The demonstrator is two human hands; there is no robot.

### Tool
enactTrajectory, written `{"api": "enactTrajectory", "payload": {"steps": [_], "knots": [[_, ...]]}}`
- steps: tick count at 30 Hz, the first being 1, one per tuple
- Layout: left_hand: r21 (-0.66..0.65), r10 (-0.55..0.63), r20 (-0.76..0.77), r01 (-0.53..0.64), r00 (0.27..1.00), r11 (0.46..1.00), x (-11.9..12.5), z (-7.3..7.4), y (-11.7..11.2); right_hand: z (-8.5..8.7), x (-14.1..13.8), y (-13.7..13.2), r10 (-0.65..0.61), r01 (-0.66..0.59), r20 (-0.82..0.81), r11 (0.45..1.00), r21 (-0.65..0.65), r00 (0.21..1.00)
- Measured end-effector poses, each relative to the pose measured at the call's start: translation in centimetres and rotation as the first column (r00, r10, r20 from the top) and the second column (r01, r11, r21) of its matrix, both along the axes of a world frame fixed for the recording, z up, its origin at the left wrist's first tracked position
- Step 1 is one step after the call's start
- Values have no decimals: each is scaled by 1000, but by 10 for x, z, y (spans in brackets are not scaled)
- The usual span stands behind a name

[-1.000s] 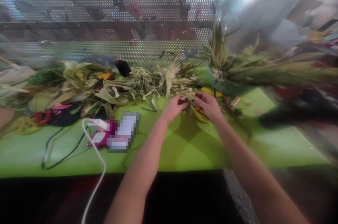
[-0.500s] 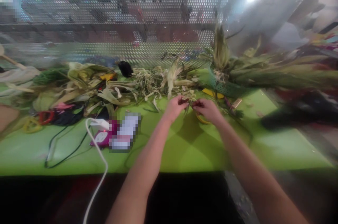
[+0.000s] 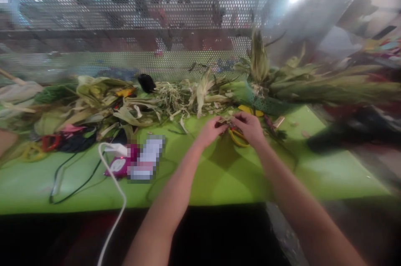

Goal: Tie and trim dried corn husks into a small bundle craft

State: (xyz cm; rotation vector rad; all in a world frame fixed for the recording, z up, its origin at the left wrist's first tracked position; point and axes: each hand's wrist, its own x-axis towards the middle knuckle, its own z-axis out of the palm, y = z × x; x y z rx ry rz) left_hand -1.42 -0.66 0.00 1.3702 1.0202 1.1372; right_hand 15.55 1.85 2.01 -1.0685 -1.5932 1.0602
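Meeting above the green table (image 3: pixel 219 174), the left hand (image 3: pixel 209 131) and the right hand (image 3: pixel 249 126) both close their fingertips on a husk scrap (image 3: pixel 226 121). The scrap is small, pale tan and stringy, with a dark reddish bit at its middle; blur hides finer detail. It sits between the two hands, just in front of the pile of corn husks (image 3: pixel 175 97) and directly over a yellow loop (image 3: pixel 238 140) lying on the table.
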Motion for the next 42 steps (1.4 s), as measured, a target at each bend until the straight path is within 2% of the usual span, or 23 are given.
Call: {"api": "enactTrajectory", "payload": {"steps": [4, 8, 18, 26, 29, 34, 37, 40, 42], "knots": [[0, 73, -13, -73, 997, 997, 1, 5, -2, -3, 1, 3, -24, 25, -52, 999, 26, 998], [39, 126, -17, -125, 992, 991, 1, 7, -3, -1, 1, 3, -68, 71, -38, 995, 70, 997], [14, 183, -11, -183, 983, 983, 1, 1, 0, -1, -3, -2, -51, 49, 24, 996, 74, 998], [-35, 120, 82, -118, 989, 992, 3, 1, 0, -3, -3, -1, -8, 9, -76, 1000, 8, 997], [-28, 90, 89, -88, 992, 996, 2, 0, 0, -3, -3, -1, 18, -16, -84, 1000, 24, 996], [-63, -16, 150, 26, 989, 998, -2, 3, 0, 2, -2, -3, -64, 67, -37, 995, 74, 997], [-84, 7, 177, 8, 984, 996, -4, 3, 1, 2, -3, -1, -49, 51, -97, 998, 21, 994], [-53, 52, 231, -41, 972, 998, -6, -1, 4, -2, -4, 0, 36, -49, -99, 989, -139, 994], [-26, 70, 251, -66, 965, 997, -7, -4, 7, -3, -6, 0, 122, -138, -79, 957, -256, 989]]}}
